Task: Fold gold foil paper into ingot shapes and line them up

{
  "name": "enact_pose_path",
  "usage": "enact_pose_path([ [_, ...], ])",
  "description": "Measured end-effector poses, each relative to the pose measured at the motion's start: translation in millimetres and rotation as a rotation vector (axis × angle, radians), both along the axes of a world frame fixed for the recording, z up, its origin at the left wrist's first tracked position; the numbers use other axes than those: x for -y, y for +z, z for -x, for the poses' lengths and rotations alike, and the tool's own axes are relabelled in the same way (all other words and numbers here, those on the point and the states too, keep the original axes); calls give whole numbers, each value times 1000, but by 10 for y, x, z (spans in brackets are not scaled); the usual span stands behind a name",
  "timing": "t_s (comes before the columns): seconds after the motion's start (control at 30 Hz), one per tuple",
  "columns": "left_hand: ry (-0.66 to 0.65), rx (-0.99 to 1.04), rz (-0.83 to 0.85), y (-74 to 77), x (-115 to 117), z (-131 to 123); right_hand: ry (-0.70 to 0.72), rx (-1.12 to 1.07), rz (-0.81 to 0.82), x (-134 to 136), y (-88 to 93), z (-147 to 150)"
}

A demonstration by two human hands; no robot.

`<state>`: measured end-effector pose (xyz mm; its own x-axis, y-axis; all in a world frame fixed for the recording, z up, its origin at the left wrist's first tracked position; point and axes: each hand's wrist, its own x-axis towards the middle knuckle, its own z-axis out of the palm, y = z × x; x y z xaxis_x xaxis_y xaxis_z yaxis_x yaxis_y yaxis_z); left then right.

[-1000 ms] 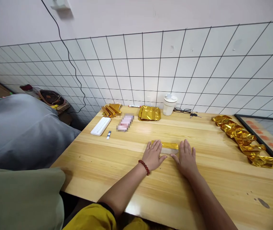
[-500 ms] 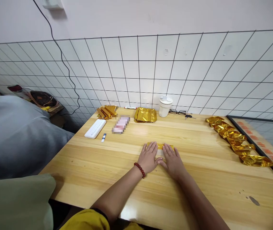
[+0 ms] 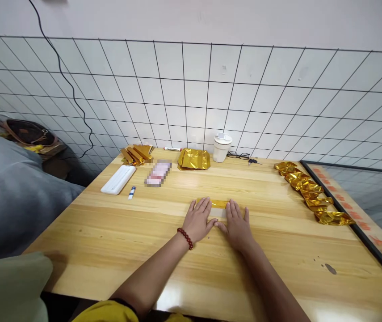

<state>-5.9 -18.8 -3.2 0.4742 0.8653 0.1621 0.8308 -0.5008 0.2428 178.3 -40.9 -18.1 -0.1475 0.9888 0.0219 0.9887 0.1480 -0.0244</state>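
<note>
A narrow strip of gold foil paper (image 3: 219, 204) with a pale part below it lies on the wooden table. Flat on its left end is my left hand (image 3: 198, 220), fingers stretched out, a red bead bracelet at the wrist. My right hand (image 3: 237, 226) lies spread on the strip's right end. The thumbs meet or nearly meet below the paper. Farther back sits a stack of gold foil sheets (image 3: 194, 159). Folded gold strips (image 3: 137, 154) are at the back left, and a row of crumpled gold foil pieces (image 3: 308, 190) runs along the right.
Behind are a white lidded cup (image 3: 222, 147), glasses (image 3: 238, 155), keys (image 3: 254, 161) and a marker (image 3: 172, 149). A white power bank (image 3: 118, 180), a small blue-and-white tube (image 3: 132, 192) and a blurred pink item (image 3: 158, 173) lie left. A black frame (image 3: 361, 232) edges the right; a person's clothing (image 3: 19, 192) shows left.
The view has shifted, so the table's things appear farther left. My right hand has moved slightly away from my left, showing a little more of the paper between them.
</note>
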Motion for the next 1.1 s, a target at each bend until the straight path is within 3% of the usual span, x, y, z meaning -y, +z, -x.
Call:
enact_pose_path([
  [0.13,2,19,22,27,11,1,-22,-8,3,-12,-32,-54],
  [0.4,0,42,16,-3,16,21,-135,-43,-165,-70,-116,-188],
  [0.5,-8,47,3,-22,14,26,20,-74,-241,-78,-48,-123],
  [0.57,-19,44,-3,-33,10,25,208,-77,-176,-71,11,-50],
  [0.63,-24,36,-3,-43,6,22,309,-69,-80,-58,59,5],
  [0.87,-16,24,2,-40,12,17,211,-65,-17,-9,95,-137],
  [1.1,74,12,-47,19,56,10,228,-102,-205,-15,215,-279],
])
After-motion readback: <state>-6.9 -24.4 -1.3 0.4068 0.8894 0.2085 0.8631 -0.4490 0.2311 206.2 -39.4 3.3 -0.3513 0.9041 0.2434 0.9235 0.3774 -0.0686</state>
